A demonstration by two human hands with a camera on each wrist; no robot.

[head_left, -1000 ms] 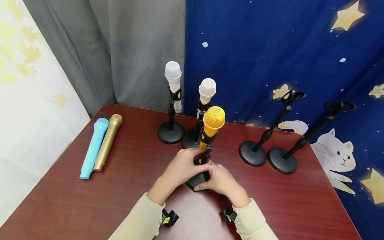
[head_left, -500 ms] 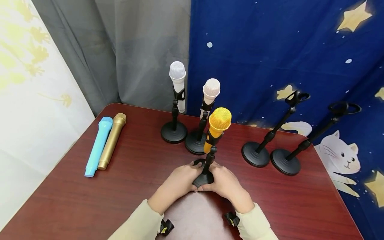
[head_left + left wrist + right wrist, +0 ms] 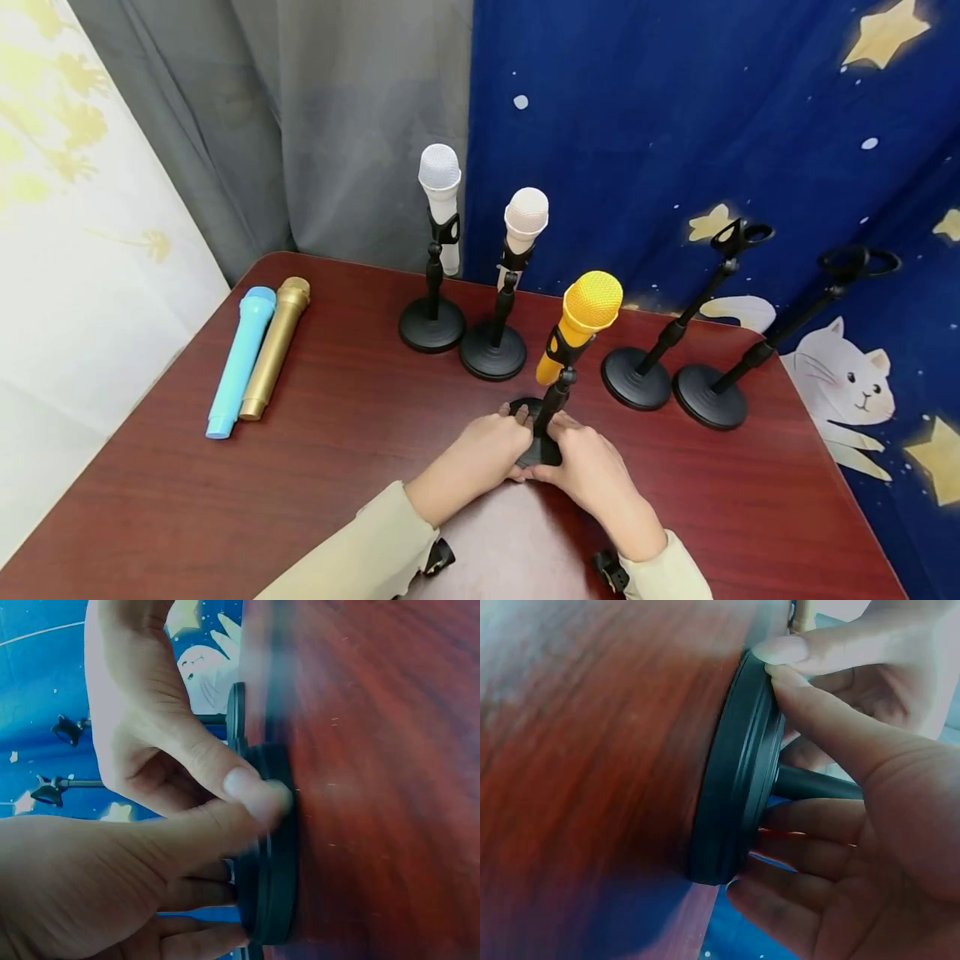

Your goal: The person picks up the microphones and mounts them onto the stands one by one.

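Note:
A yellow microphone (image 3: 592, 302) sits tilted in the clip of a black microphone stand (image 3: 553, 406). My left hand (image 3: 486, 450) grips the left side of the stand's round base, and my right hand (image 3: 597, 471) grips the right side. At the base's near edge the two thumbs meet. In the left wrist view, the base (image 3: 279, 862) stands between the fingers, close to the tabletop. The right wrist view has the right fingers (image 3: 810, 832) curled along the base's side. Whether the base touches the table is hard to tell.
Behind, a white microphone (image 3: 440, 171) and a pale pinkish one (image 3: 527, 215) stand in black stands. Two stands without microphones (image 3: 636, 379) (image 3: 710, 397) are at the right. A blue microphone (image 3: 242, 362) and a gold one (image 3: 276, 350) lie on the left of the table.
Both hands have slid the stand with the yellow microphone to the right, away from the pale pinkish one. The left hand has come down from the pole to the base.

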